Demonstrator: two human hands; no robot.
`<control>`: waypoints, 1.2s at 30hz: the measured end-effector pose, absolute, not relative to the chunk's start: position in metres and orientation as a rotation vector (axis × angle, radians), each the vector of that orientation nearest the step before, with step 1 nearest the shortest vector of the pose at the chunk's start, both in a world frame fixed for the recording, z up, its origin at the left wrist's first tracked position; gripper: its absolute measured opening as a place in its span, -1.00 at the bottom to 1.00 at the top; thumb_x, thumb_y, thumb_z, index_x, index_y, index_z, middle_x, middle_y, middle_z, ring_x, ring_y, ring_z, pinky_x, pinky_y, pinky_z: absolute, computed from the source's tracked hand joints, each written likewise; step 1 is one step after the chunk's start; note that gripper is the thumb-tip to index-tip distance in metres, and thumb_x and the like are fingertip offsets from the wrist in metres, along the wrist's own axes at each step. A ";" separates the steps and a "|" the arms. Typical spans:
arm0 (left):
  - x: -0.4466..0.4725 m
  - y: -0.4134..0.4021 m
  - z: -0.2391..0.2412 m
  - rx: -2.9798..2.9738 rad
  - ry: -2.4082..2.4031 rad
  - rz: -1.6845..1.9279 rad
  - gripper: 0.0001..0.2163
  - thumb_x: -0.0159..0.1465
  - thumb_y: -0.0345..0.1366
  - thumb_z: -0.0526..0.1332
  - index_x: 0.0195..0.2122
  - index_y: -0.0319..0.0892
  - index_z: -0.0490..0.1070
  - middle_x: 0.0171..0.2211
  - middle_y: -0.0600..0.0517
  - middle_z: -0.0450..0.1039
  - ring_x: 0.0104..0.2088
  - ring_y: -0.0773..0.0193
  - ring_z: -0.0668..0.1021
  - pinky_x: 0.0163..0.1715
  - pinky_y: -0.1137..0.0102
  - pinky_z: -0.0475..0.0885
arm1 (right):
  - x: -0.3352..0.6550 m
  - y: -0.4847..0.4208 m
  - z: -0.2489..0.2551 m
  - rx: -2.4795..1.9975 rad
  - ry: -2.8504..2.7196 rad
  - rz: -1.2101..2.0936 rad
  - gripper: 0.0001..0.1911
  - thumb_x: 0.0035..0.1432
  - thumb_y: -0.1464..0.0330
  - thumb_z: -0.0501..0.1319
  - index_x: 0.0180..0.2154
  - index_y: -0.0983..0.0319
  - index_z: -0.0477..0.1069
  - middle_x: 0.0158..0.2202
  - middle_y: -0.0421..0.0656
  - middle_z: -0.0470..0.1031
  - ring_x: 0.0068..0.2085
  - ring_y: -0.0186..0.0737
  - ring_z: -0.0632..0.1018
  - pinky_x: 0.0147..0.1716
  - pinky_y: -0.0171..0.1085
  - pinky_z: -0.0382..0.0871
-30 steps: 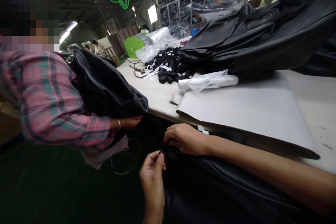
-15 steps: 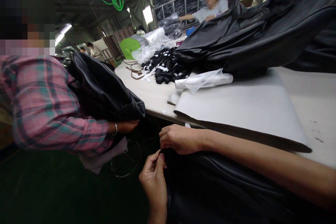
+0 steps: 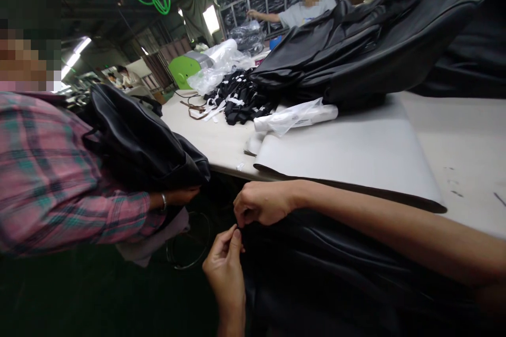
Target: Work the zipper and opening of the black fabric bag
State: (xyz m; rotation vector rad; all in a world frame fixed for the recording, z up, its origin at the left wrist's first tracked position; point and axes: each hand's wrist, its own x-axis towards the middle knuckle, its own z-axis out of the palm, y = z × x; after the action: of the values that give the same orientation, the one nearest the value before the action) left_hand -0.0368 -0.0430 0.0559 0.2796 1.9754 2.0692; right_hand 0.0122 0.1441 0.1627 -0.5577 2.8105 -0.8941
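A black leather-like cover (image 3: 336, 268) hangs over my lap below the table edge. My right hand (image 3: 263, 202) is closed on its left corner, knuckles up. Just beneath, my left hand (image 3: 225, 268) pinches a small dark bit at the same corner between thumb and fingers. What the fingertips hold is too small and dark to tell apart from the cover.
A person in a pink plaid sleeve (image 3: 59, 184) at my left holds another black cover (image 3: 138, 142). On the white table (image 3: 466, 152) lie a grey sheet (image 3: 348, 158), a plastic-wrapped roll (image 3: 296, 116), black straps (image 3: 241, 100) and a heap of black covers (image 3: 367, 47). Another person (image 3: 308, 2) works at the far end.
My view has shifted, so everything sits slightly further left. My right hand has closed tighter on the cover's corner, and my left hand's fingertips have come up to meet it.
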 end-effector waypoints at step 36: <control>0.024 0.021 0.096 2.659 2.277 1.022 -0.79 0.39 -0.40 0.11 0.01 -0.32 0.38 -0.13 -0.21 0.42 -0.11 -0.04 0.49 -0.10 0.14 0.40 | 0.084 0.187 0.173 -0.251 3.133 -0.734 -0.44 0.09 0.66 0.28 0.15 0.36 0.48 -0.02 -0.03 0.48 -0.07 -0.16 0.51 -0.09 -0.32 0.34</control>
State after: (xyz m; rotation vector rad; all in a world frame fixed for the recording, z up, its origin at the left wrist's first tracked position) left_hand 0.0236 0.0206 0.0955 2.6590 2.2765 1.0217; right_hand 0.0843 0.1870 0.1730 -0.2514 3.1334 -0.7344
